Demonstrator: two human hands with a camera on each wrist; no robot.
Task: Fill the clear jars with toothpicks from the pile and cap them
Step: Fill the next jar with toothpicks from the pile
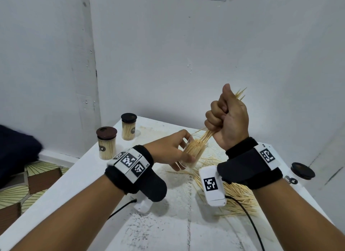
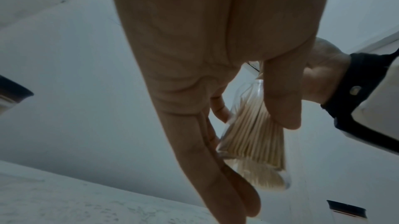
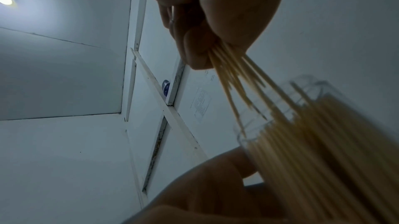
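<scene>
The clear plastic jar (image 1: 192,153), uncapped and already packed with pale wooden toothpicks, sits tilted in our left hand (image 1: 168,150) above the white table (image 1: 158,232); our thumb and fingers curl round its wall, and the left wrist view shows the jar (image 2: 254,135) held between them with its base clear of the surface. Our right hand (image 1: 227,120) is closed in a fist round a bunch of toothpicks (image 1: 208,135), whose lower ends reach into the jar's open mouth while the upper tips poke out beside the thumb. In the right wrist view the bunch (image 3: 235,81) fans out from the curled fingers (image 3: 194,52) toward the jar's rim.

The loose pile of toothpicks (image 1: 237,194) lies scattered on the table under and beside our right wrist. Near the table's far left edge stand two filled jars, one with a brown lid (image 1: 106,143), one with a black lid (image 1: 128,126), both upright and apart from each other. A loose black round lid (image 1: 302,170) lies at the table's right edge.
</scene>
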